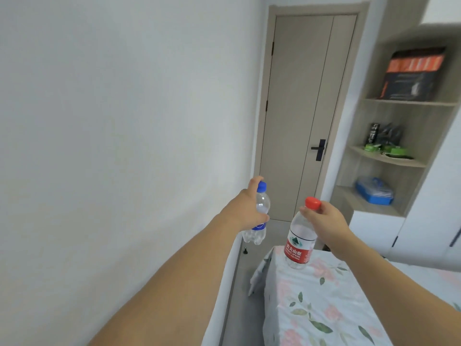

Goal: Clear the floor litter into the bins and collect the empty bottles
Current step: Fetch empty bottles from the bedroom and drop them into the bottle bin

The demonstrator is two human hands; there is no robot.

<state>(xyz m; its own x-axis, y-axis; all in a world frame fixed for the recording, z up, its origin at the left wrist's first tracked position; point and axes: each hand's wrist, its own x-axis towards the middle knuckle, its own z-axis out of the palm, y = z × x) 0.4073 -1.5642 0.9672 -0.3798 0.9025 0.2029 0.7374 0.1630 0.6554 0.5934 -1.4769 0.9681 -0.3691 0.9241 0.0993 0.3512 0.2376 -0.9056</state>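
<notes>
Bottles look empty, so they'll be light and squashy. Your left hand (245, 208) wraps the blue-capped bottle (257, 216) mid-body near the wall; your right hand (324, 221) pinches the red-capped bottle (299, 238) at its neck, over the bed (324, 308). Don't squeeze hard.

Both bottles (299, 236) clear glossy plastic; bedsheet (324, 308) matt floral cloth; door (306, 108) smooth, probably wood laminate.

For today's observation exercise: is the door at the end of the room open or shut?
Shut. The door sits flush within its frame, with no gap showing along its edges.
</notes>
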